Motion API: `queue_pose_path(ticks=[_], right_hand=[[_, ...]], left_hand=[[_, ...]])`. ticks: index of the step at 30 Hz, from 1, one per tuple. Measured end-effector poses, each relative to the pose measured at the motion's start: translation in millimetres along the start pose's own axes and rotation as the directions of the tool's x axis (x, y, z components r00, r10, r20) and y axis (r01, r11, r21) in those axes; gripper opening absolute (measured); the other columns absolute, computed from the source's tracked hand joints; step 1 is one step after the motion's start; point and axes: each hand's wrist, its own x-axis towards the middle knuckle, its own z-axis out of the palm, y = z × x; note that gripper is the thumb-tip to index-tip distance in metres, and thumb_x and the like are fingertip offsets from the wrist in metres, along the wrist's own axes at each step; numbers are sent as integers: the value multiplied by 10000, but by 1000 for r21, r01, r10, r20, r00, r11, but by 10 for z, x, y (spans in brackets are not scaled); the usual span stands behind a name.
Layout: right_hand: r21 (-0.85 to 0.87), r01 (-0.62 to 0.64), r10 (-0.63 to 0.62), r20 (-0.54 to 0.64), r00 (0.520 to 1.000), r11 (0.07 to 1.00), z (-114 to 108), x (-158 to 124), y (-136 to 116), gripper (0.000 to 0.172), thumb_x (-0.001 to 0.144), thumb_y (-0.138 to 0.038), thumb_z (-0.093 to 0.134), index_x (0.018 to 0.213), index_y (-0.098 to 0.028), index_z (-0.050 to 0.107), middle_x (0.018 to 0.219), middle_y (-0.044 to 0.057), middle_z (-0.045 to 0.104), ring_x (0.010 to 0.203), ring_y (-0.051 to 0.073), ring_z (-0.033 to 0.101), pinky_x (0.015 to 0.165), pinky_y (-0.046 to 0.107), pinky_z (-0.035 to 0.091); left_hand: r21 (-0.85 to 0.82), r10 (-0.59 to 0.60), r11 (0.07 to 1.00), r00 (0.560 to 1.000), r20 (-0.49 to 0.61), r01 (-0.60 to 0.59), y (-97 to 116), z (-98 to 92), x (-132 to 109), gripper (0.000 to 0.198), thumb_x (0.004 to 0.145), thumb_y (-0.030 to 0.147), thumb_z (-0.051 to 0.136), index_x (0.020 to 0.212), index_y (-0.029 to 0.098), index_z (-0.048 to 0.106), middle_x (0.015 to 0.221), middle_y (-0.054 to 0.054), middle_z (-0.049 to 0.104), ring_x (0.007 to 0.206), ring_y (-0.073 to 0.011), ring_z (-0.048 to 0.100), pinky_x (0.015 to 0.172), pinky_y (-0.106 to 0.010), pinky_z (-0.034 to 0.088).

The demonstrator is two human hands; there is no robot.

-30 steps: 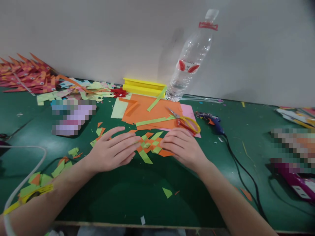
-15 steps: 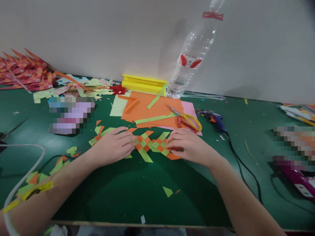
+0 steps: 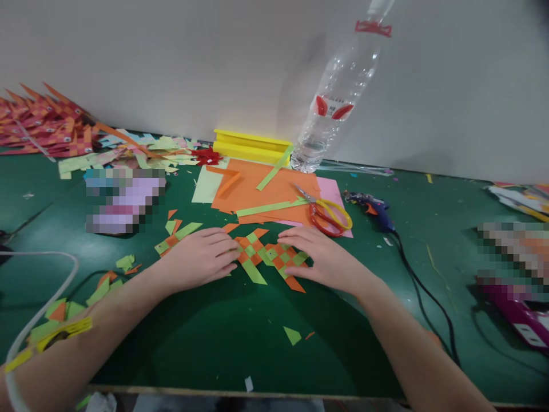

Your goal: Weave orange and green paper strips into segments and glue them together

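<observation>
Woven orange and green paper fish lie in a row on the green table. My left hand [image 3: 201, 257] lies over one at the left, its fingertips at the edge of the middle fish [image 3: 250, 249]; what is under the palm is hidden. My right hand [image 3: 319, 254] has its thumb and fingers spread around the right fish [image 3: 283, 256], touching its edges. Another woven piece [image 3: 165, 246] shows left of my left hand. Behind them, scissors [image 3: 328, 213] with red and yellow handles rest on orange paper [image 3: 257, 197].
A plastic bottle [image 3: 328, 109] and a yellow holder [image 3: 253, 147] stand by the wall. A blue glue gun [image 3: 373, 209] with a black cord lies right. Paper scraps [image 3: 128, 151], red-orange woven pieces [image 3: 47, 126] and a blurred object [image 3: 128, 203] are left.
My right hand has moved slightly left and its fingers have opened around the right fish, uncovering more of it. The dark reddish thing under that hand no longer shows. My left hand has barely moved.
</observation>
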Motion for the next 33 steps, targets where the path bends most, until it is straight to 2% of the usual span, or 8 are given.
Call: queue_pose_path(ticks=[6, 10, 13, 16, 18, 24, 33], right_hand=[[-47, 43, -43, 6, 999, 998, 59, 21, -15, 454, 832, -466, 654, 1199, -202, 620, 1221, 107, 647, 1153, 269, 584, 975, 472, 479], [-40, 68, -69, -12, 998, 997, 60, 23, -21, 440, 840, -452, 650, 1208, -214, 614, 1211, 99, 648, 1154, 259, 577, 1002, 482, 442], [4, 113, -113, -39, 993, 994, 54, 27, -27, 336, 868, -397, 633, 1169, -246, 637, 1190, 66, 654, 1142, 218, 571, 1034, 463, 400], [48, 164, -162, -48, 986, 985, 52, 34, -42, 215, 880, -354, 628, 1059, -249, 685, 1117, 42, 680, 1075, 188, 583, 1005, 421, 410], [48, 180, -178, -41, 983, 983, 59, 40, -50, 192, 878, -343, 633, 1025, -238, 698, 1076, 39, 695, 1037, 186, 587, 981, 417, 419], [33, 190, -190, -2, 982, 981, 100, 50, -43, 194, 877, -332, 633, 1020, -227, 711, 1057, 49, 706, 1011, 195, 591, 947, 423, 433], [27, 161, -161, 24, 987, 987, 100, 48, -70, 239, 872, -353, 638, 1058, -211, 682, 1093, 54, 695, 1043, 210, 592, 975, 436, 423]], left_hand=[[-3, -20, 1000, 999, 49, 20, -3, 30, -10, 236, 967, 280, 462, 988, 188, 679, 987, -31, 739, 913, -158, 677, 951, -335, 487], [-3, -18, 1000, 999, 44, 18, -2, 34, -11, 239, 966, 280, 461, 980, 187, 680, 987, -37, 739, 903, -161, 677, 936, -334, 494], [-8, -11, 1000, 999, 53, 11, -4, 28, -10, 239, 965, 274, 463, 987, 174, 678, 999, -42, 737, 908, -171, 678, 917, -343, 501], [-10, -5, 1000, 998, 64, 6, -5, 20, -10, 236, 964, 271, 467, 998, 167, 676, 999, -46, 736, 914, -176, 676, 912, -345, 500], [-13, -7, 1000, 998, 67, 8, -2, 16, -13, 236, 964, 269, 466, 1004, 167, 675, 1002, -48, 734, 917, -176, 675, 915, -346, 497], [-26, -18, 999, 998, 53, 19, 8, 25, -24, 210, 954, 262, 487, 985, 171, 674, 997, -44, 736, 910, -174, 677, 913, -343, 490], [-20, -18, 1000, 998, 65, 19, -1, 28, -19, 218, 957, 265, 474, 991, 171, 667, 1001, -41, 737, 915, -182, 675, 912, -353, 493]])
